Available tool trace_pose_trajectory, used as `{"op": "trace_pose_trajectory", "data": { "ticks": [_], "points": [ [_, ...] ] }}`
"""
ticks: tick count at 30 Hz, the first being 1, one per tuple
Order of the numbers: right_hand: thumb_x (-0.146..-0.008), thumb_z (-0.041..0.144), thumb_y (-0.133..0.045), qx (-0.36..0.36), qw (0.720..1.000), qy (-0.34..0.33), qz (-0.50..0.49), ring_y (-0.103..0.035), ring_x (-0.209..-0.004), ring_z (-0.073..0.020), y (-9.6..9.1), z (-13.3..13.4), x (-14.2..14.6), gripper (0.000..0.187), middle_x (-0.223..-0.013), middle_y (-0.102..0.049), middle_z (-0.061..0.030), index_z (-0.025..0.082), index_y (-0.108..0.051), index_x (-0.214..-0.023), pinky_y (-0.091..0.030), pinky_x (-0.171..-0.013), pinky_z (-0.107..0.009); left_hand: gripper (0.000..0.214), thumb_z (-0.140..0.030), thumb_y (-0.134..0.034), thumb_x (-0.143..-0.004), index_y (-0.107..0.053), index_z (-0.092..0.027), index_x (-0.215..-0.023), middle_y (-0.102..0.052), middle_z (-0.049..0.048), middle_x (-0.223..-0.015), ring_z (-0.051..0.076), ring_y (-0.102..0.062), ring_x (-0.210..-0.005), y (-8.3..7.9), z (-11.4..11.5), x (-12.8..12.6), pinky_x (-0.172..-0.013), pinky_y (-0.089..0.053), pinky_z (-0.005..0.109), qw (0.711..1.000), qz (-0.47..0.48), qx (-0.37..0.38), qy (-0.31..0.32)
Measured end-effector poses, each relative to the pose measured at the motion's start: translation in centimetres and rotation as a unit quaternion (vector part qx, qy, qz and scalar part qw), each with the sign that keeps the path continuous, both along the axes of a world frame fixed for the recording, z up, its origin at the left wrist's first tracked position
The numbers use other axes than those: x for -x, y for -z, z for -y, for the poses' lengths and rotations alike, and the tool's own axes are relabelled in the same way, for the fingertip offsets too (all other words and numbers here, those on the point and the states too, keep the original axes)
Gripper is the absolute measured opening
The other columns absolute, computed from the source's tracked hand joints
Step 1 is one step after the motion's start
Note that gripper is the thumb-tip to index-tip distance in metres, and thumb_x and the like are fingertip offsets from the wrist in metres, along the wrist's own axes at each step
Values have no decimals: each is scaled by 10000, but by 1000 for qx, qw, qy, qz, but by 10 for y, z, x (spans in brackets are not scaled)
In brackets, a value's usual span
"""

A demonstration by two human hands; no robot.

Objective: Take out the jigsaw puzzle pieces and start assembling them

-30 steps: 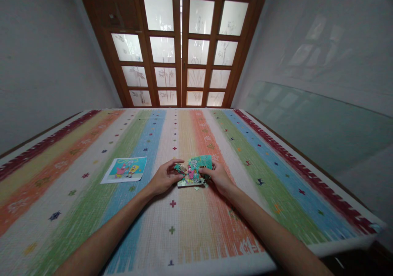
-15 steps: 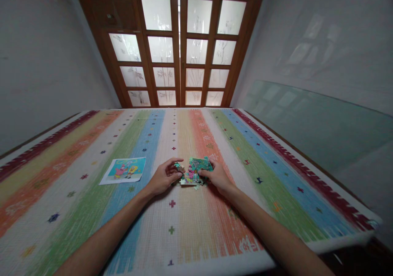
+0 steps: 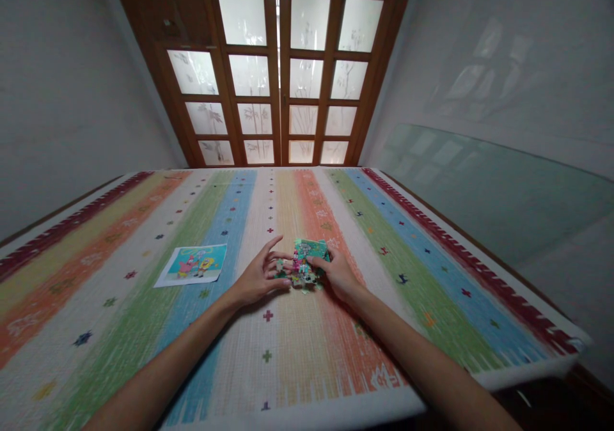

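Observation:
At the middle of the table, my right hand [image 3: 341, 274] grips a green jigsaw puzzle section [image 3: 311, 250] with cartoon figures on it, the thumb lying across its face. The section is tilted up towards me. To its left, my left hand [image 3: 259, 279] has its fingers spread, the tips close to the section's left edge. Several loose puzzle pieces [image 3: 306, 285] lie beneath and beside the section, partly hidden by it and by the left fingers. I cannot tell whether the left fingertips touch any of them.
A printed cartoon picture [image 3: 192, 265] lies flat on the cloth, left of my left hand. The striped tablecloth [image 3: 242, 367] covers the table, whose front edge runs beneath my forearms. Beyond the far edge stands a wooden door with glass panes [image 3: 252, 75]; a glass sheet [image 3: 480, 169] leans on the right wall.
My left fingers have spread from a more curled pose near the pieces. The puzzle section in my right hand has shifted slightly left and tilted up more.

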State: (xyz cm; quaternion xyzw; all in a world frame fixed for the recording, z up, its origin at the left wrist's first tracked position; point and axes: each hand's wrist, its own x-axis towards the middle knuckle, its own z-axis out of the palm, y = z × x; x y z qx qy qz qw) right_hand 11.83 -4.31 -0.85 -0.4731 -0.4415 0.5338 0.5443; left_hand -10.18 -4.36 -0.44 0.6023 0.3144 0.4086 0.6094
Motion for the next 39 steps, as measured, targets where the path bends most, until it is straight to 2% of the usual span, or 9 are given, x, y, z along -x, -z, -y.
{"op": "trace_pose_trajectory", "data": {
  "ticks": [2, 8, 11, 14, 18, 23, 25, 31, 39],
  "points": [
    [-591, 373, -871, -3, 1000, 1, 7, -670, -805, -226, 1, -1, 0, 385, -897, -765, -63, 164, -742, -887, -509, -767, -349, 1064, -202, -893, -689, -303, -255, -1574, -648, 150, -1224, 229, -703, -988, 0, 2, -1, -878, -566, 386, 1000, -9, -7, 10],
    [-606, 416, -874, -5, 1000, -5, -9, -654, -749, -208, 2, -1, 2, 380, -859, -760, -51, 175, -744, -868, -503, -726, -331, 495, -312, -758, -863, -618, -159, -1313, -751, 127, -1032, 239, -715, -933, -3, 2, -4, -863, -552, 377, 992, -83, -92, -29],
    [-606, 431, -873, -15, 1000, 0, -17, -638, -728, -196, 2, -1, 3, 368, -828, -748, -38, 175, -738, -833, -492, -706, -316, 368, -340, -698, -904, -662, -160, -1223, -757, 107, -1013, 236, -716, -941, -4, 1, -5, -901, -543, 394, 989, -84, -109, -47],
    [-604, 439, -881, -15, 1000, -1, -20, -640, -745, -198, 2, -1, 3, 376, -833, -743, -38, 174, -730, -823, -490, -714, -317, 395, -350, -675, -920, -632, -162, -1265, -756, 107, -1049, 244, -714, -994, -6, 2, -6, -939, -532, 415, 987, -87, -118, -68],
    [-613, 433, -892, -11, 999, -32, -19, -639, -740, -195, -2, 2, 4, 377, -831, -740, -36, 179, -735, -842, -495, -720, -325, 542, -334, -767, -846, -605, -160, -1332, -750, 109, -1070, 254, -714, -1007, -12, 7, -12, -927, -539, 403, 980, -109, -131, -106],
    [-601, 409, -898, -3, 998, -57, -21, -646, -747, -196, -6, 6, 9, 378, -845, -744, -44, 176, -749, -858, -500, -723, -334, 521, -341, -766, -834, -633, -141, -1297, -741, 68, -935, 202, -708, -812, -12, 5, -18, -782, -561, 338, 981, -91, -103, -135],
    [-611, 404, -889, 5, 997, -75, -24, -647, -745, -195, -5, 6, 9, 381, -854, -747, -51, 173, -751, -880, -501, -734, -343, 487, -341, -759, -826, -657, -132, -1254, -731, 57, -880, 192, -692, -770, -10, 3, -18, -755, -556, 327, 982, -84, -101, -134],
    [-659, 394, -848, -18, 997, -76, 27, -624, -730, -187, -1, 2, 5, 299, -809, -724, -36, 176, -735, -829, -496, -725, -346, 273, -312, -760, -797, -744, -141, -1009, -755, 96, -959, 218, -698, -854, -8, 3, -18, -811, -552, 352, 990, -67, -90, -87],
    [-694, 392, -815, -52, 995, -73, 50, -618, -733, -190, -2, 3, 1, 281, -807, -714, -21, 187, -691, -840, -492, -687, -320, 410, -287, -747, -809, -662, -153, -1187, -700, 65, -968, 164, -642, -780, -1, 5, -19, -735, -539, 300, 990, -53, -83, -101]
  ]
}}
